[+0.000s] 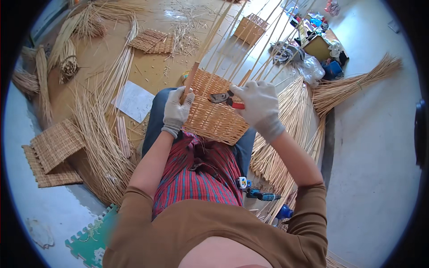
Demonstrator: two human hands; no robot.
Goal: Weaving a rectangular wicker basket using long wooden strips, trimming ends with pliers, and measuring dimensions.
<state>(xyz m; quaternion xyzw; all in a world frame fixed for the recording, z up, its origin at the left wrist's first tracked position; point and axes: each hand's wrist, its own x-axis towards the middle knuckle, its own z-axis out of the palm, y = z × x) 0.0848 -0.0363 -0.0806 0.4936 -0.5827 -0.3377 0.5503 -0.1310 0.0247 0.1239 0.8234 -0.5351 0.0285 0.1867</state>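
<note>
We grip a wooden stick (191,83) in the curled fingers of our left hand (178,110), at the left edge of the wicker piece (214,118) over our lap (196,185). Our right hand (259,105) grasps red-handled pruning shears (220,98) before the weave

Woven panel (214,119) between canes (286,134) left and right

The place appears to be a basket-weaving workshop, judging by bundled canes (351,89), overlapping woven panels (61,144), scattered clippings (184,39), a half-woven wicker panel (213,117) and pruning shears (219,97).
</note>
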